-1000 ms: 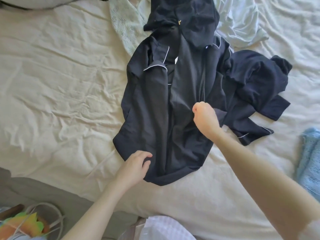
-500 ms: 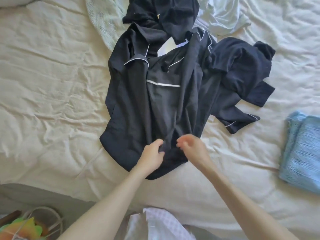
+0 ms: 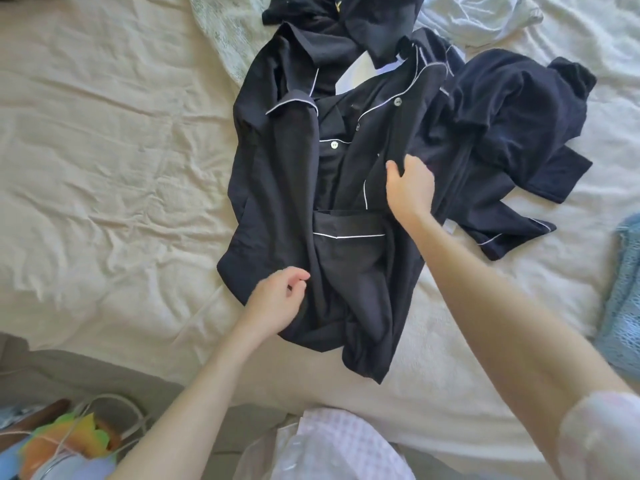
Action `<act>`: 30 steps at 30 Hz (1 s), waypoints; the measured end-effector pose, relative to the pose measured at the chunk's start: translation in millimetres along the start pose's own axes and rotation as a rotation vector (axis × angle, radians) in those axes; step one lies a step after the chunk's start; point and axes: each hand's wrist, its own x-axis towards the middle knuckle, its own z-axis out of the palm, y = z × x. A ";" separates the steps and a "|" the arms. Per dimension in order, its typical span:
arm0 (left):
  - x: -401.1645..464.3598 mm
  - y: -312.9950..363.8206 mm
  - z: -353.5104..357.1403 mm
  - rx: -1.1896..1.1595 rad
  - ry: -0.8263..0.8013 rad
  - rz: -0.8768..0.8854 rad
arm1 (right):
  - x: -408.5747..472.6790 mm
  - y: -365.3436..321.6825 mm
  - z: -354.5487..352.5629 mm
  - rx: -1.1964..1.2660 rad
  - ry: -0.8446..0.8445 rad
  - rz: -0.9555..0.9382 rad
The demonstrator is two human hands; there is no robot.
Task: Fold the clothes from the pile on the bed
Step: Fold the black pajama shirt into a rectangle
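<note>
A black pyjama shirt with white piping and buttons lies front-up in the middle of the cream bed sheet, its collar far from me. My right hand grips the shirt's right front panel near the button edge, thumb hooked over the fabric. My left hand rests on the shirt's lower left part near the hem, fingers loosely curled with nothing clearly pinched. A white-piped pocket edge shows between the two hands.
A dark navy garment lies crumpled right of the shirt and a black one beyond the collar. Pale blue cloth and pale green fabric sit at the far side. A blue knit item lies at right.
Both hands have left the bottom hem. My right hand moved up to the right front panel and took hold of it; my left hand shifted left. The shirt front now lies more open.
</note>
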 end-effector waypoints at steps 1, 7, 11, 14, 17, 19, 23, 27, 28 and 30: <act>3.5 2.1 -3.7 -0.048 0.033 -0.007 | -18.0 0.9 1.4 0.020 -0.031 -0.048; 25.5 47.1 7.0 -0.462 -0.016 -0.018 | -146.6 43.5 -12.7 -0.188 -0.470 -0.482; 31.5 79.2 38.2 -0.253 -0.045 0.223 | -179.1 71.1 -24.5 -0.115 -0.663 -0.556; 29.4 81.2 53.4 0.011 0.051 0.318 | -165.9 78.3 -34.8 0.120 -0.551 -0.069; 14.4 64.7 57.0 0.219 0.062 0.453 | -129.2 75.9 -43.5 0.601 -0.312 0.579; -0.9 51.1 57.0 0.383 0.131 0.621 | -107.4 70.9 -48.9 0.703 -0.222 0.720; -26.0 33.8 63.9 0.483 0.117 0.814 | -94.5 43.6 -44.3 0.451 -0.398 0.597; -28.4 34.9 71.1 0.410 -0.039 0.840 | -96.8 37.8 -25.7 0.347 -0.309 0.581; -25.6 37.9 69.4 0.359 -0.049 0.804 | -97.6 41.5 -24.1 0.466 -0.243 0.653; -16.3 46.7 61.2 0.239 -0.042 0.672 | -99.0 50.8 -32.7 0.855 -0.136 0.851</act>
